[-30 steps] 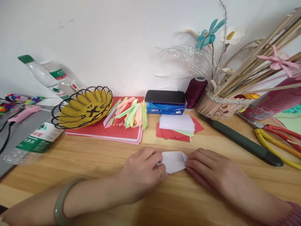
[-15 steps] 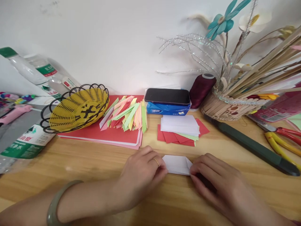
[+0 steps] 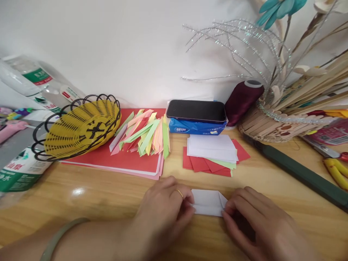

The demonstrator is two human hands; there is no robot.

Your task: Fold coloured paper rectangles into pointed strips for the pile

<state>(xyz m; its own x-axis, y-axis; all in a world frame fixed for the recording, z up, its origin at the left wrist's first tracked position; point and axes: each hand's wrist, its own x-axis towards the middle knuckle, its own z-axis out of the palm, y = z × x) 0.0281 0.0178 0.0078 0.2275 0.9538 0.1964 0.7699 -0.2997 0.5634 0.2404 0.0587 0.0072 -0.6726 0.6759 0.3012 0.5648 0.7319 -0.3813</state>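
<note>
As seen in the head view, the left hand (image 3: 163,210) and the right hand (image 3: 258,217) are positioned at opposite ends of the folded white paper (image 3: 208,203), low on the bench (image 3: 95,192). The left hand is closed to a pinch, thumb and fingers gripping the paper's left end. The right hand is curled, thumb and fingertips closed on the right end, beside a slanted corner fold. A crease runs lengthwise near the paper's lower edge. A gold-coloured ring (image 3: 179,193) is fitted on the left hand; a green bangle (image 3: 58,237) encircles the left forearm.

Beyond the folded paper, white sheets (image 3: 212,146) lie on top of red paper pieces (image 3: 199,165), with green paper (image 3: 230,165) protruding between them. Behind these, a black phone (image 3: 195,110) rests flat on a blue packet (image 3: 195,127); a maroon thread spool (image 3: 243,99) leans just beside it.

To the left, coloured paper strips (image 3: 149,132) are heaped on the red sheets (image 3: 130,163), and a yellow woven basket (image 3: 84,127) sits tilted at their left side. To the right, a dark green tool (image 3: 299,172) lies diagonally in front of the wooden stick holder (image 3: 282,127). Yellow handles (image 3: 335,170) are partly visible at the right edge.
</note>
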